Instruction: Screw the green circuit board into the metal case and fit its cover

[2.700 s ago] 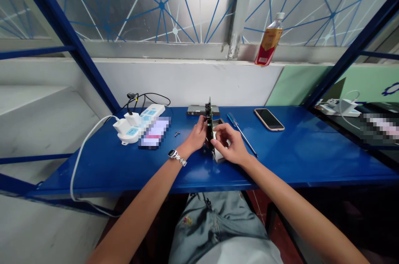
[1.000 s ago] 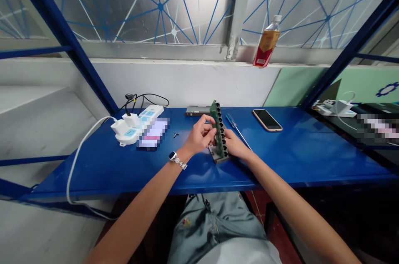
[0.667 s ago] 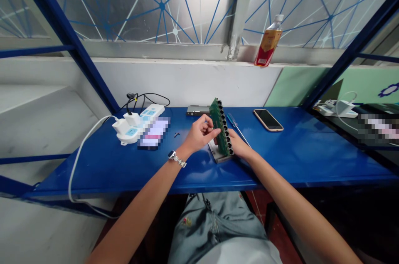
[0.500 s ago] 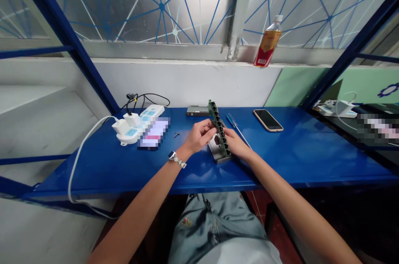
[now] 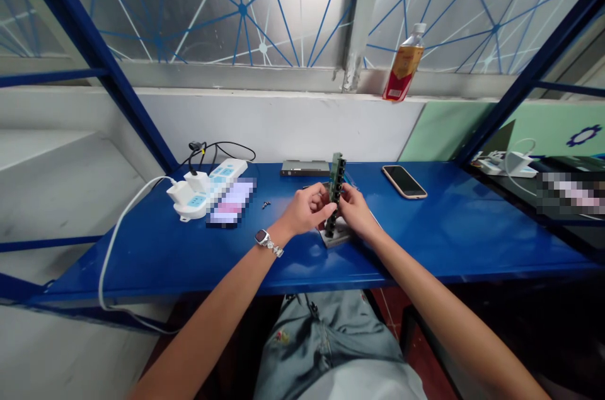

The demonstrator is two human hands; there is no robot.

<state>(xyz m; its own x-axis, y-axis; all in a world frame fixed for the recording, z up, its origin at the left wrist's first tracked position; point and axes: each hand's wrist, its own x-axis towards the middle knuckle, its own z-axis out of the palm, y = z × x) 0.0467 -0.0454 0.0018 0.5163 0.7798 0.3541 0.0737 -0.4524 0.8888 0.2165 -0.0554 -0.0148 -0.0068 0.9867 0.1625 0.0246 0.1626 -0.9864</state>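
Observation:
Between my hands a green circuit board (image 5: 336,176) with a row of black ports stands on edge above a grey metal case part (image 5: 338,236). My left hand (image 5: 309,208) grips the board from the left, its thumb on the port edge. From the right, my right hand (image 5: 354,208) closes its fingers on the board's other side. The case part lies on the blue table, partly covered by the board and hands. Behind my right hand a screwdriver (image 5: 352,181) is mostly hidden. A few small screws (image 5: 266,205) lie left of my left hand.
A flat grey metal cover (image 5: 305,167) lies at the table's back. To the left are a power strip (image 5: 203,198) with plugs and a lit phone (image 5: 231,201). Another phone (image 5: 404,181) lies at right. A drink bottle (image 5: 404,66) stands on the window ledge.
The circuit board has turned more upright, its top swinging to the right. Both hands have shifted along with it, and my right hand now covers more of the screwdriver.

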